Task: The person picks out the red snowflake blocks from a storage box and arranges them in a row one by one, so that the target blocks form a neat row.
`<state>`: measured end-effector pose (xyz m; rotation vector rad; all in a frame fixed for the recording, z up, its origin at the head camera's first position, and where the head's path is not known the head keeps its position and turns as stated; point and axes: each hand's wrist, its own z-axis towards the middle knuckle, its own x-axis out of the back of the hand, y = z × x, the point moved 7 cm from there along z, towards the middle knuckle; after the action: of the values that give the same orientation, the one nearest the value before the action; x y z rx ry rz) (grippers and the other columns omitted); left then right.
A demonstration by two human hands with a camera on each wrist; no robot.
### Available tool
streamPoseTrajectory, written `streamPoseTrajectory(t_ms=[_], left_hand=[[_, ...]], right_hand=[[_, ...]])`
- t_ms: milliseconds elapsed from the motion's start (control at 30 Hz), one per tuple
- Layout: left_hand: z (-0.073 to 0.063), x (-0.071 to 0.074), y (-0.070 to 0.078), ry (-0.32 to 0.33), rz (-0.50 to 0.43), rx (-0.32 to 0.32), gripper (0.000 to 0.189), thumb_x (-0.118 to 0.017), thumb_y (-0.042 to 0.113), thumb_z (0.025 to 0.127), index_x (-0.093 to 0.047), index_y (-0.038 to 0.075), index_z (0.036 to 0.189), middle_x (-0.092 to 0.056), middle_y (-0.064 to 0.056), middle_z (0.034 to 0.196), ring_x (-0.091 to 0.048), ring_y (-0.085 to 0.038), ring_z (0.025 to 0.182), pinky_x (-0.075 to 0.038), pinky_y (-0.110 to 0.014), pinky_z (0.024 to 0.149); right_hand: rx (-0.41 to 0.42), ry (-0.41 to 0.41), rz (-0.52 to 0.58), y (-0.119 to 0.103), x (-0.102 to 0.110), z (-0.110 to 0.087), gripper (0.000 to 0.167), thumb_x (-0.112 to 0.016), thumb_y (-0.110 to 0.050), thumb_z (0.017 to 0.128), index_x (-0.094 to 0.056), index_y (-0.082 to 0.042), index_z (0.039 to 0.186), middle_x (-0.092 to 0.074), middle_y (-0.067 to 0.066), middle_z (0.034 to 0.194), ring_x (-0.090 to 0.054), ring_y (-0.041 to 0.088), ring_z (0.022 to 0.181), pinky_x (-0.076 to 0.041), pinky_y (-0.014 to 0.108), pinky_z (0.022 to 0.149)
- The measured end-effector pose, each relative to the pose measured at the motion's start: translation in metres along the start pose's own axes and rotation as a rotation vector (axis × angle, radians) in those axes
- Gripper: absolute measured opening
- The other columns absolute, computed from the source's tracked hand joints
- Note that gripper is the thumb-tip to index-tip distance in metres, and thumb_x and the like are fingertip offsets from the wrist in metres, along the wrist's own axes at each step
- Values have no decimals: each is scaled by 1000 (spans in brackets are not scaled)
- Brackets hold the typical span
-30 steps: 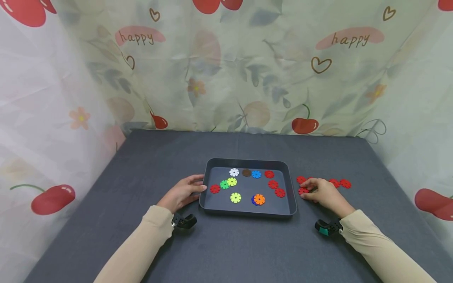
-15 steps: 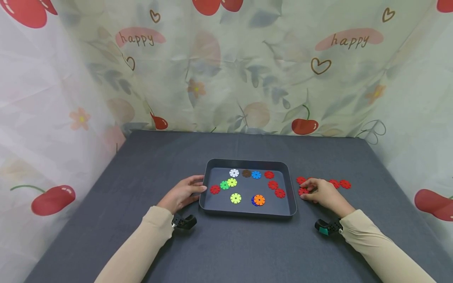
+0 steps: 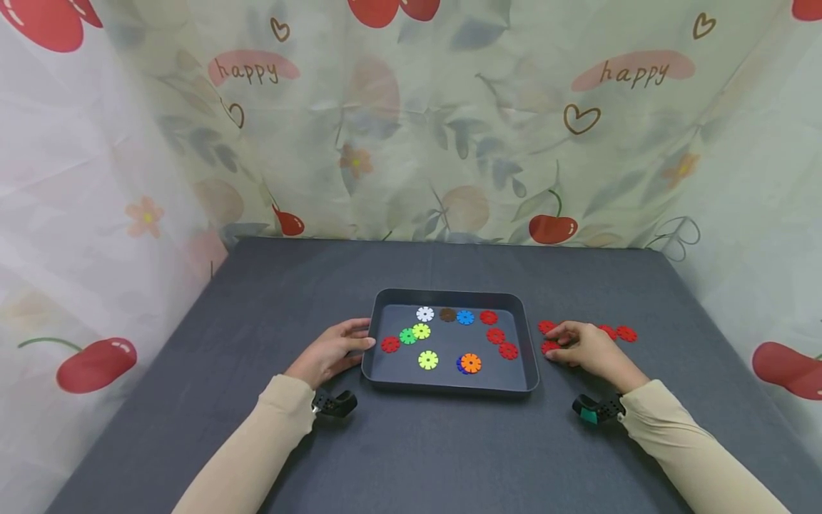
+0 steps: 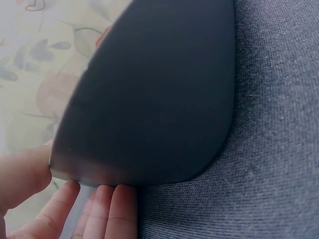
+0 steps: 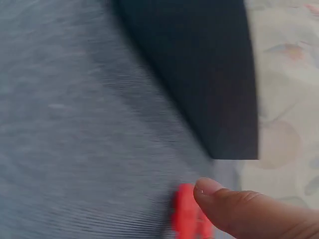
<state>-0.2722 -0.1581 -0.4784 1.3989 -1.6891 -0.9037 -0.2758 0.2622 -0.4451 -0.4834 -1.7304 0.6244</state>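
Observation:
A dark rectangular tray lies in the middle of the table in the head view. My left hand grips its left end, with the thumb at the rim and the fingers against the outer wall. Right of the tray, my right hand pinches a red notched interlocking disc between thumb and fingers, low at the table. In the right wrist view the thumb lies against the red disc; the other fingers are out of that view. Another red disc lies just beyond the fingertips.
Inside the tray lie several discs, among them a white disc, an orange disc partly over a blue one, and a green disc. More red discs lie right of my right hand. A patterned curtain hangs behind the table.
The right hand has shifted very slightly at the red disc. The left hand, the tray and its discs stay in place.

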Motion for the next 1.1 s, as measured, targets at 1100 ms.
streamPoseTrajectory(t_ms=[1100], left_hand=[[0,-1,1,-25,-9,-5,57,-66,13,92,-42,14,144,-44,-16,145,-47,-31,129,-39,-52,109]], right_hand=[[364,-130,357,-233,-56,29,41,-74,-22,87,-62,-17,126,-62,4,128,-61,20,114,-56,32,76]])
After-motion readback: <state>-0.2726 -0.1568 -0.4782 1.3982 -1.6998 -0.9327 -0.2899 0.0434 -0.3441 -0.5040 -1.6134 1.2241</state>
